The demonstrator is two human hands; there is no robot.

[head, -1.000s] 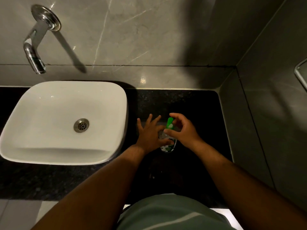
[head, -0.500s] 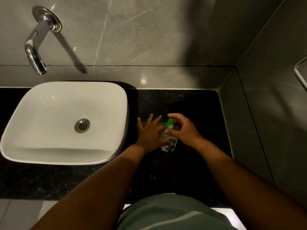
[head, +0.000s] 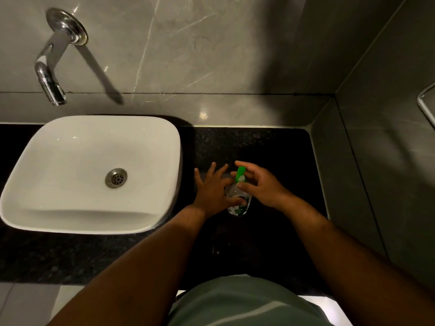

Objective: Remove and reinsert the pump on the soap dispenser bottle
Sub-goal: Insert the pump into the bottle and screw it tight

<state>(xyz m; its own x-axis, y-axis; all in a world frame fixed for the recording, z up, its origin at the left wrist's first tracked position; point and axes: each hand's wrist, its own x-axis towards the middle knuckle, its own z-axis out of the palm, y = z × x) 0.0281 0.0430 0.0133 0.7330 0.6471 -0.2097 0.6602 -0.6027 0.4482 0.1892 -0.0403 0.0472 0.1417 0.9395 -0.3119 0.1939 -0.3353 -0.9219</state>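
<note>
A small clear soap dispenser bottle point(head: 238, 208) with a green label stands upright on the black counter point(head: 270, 147), right of the basin. Its green pump point(head: 240, 174) sits on top, nozzle pointing away from me. My left hand point(head: 213, 190) wraps the bottle's left side, thumb across the front, fingers spread. My right hand point(head: 261, 184) curls around the pump's collar from the right, thumb at the neck. Much of the bottle's body is hidden by both hands.
A white square basin point(head: 58, 217) with a metal drain point(head: 116, 178) fills the left of the counter. A chrome wall tap point(head: 50, 88) hangs above it. Grey tiled walls close the back and right. A metal rail point(head: 424, 102) shows at the right edge.
Both hands have stayed on the bottle. The right hand's fingers have shifted slightly around the pump's collar; the bottle has not moved.
</note>
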